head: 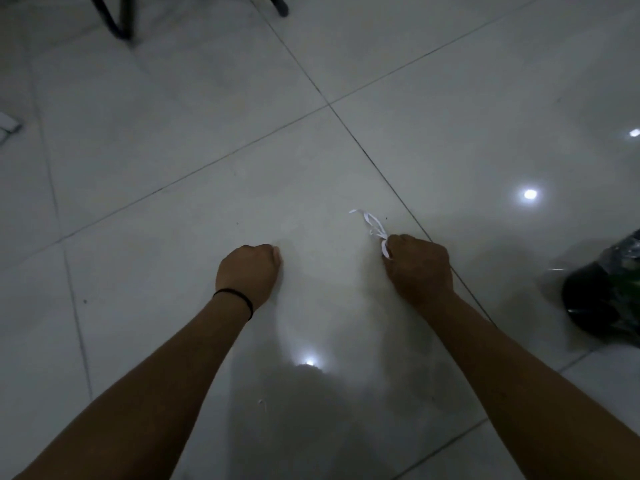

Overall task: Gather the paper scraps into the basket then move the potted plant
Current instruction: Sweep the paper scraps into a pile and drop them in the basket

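Thin white paper scraps (371, 224) stick out from the top of my right hand (417, 263), which grips them in a fist low over the grey tiled floor. My left hand (250, 270), with a black band on its wrist, is curled into a fist a little to the left; nothing shows in it. A dark round object wrapped in shiny plastic with green inside (606, 296) lies at the right edge, partly cut off. No basket is in view.
Black furniture legs (119, 19) stand at the top left and another black foot (280, 6) at top centre. A pale flat object (7, 124) lies at the left edge. A tiny white speck (260, 401) sits on the tile between my forearms.
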Motion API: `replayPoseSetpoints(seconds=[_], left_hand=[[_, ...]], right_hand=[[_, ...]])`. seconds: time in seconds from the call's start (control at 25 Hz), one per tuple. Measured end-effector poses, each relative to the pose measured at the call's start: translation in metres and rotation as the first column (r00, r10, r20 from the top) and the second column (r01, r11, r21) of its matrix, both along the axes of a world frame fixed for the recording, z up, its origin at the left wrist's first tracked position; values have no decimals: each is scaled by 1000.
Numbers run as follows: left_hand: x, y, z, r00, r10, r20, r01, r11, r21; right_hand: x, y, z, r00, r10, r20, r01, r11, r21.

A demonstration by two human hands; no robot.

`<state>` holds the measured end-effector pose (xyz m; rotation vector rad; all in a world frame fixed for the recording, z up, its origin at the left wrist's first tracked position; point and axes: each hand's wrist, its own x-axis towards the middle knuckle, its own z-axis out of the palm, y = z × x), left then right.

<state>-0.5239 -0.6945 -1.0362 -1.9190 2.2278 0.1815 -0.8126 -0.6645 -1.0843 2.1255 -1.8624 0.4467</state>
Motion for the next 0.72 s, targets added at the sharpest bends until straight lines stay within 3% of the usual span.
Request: replayPoseSetpoints(seconds=[0.12,0.2,0.28,0.36,0.52,0.6,0.72], left_hand=[[3,-12,9,995,-96,-5,96,978,185],[8,-26,21,974,-20,-226,83,958,273],[14,-34,30,915,122,-383,-42,977,211],[18,-32,33,857,144,-495,-126,990,69],[21,-11,39,905,8,-426,-55,994,-98],[25,4,36,953,-86,-290,62,994,-91],[27,26,18,983,-75,-166,67,996,-54]], right_hand=[[-2,-1,-2,1000,-1,7,1,1000,-7],[-2,-1,-4,1000,-5,22,5,1000,7],[-2,-1,-5,1000,-10,21,10,1000,18],[-2,-2,-6,1000,-11,8,11,1000,21],[5,1,0,997,-75,8,75,997,13],[11,12,4,993,-115,13,115,993,-7],[14,29,-2,991,-134,4,134,991,4]])
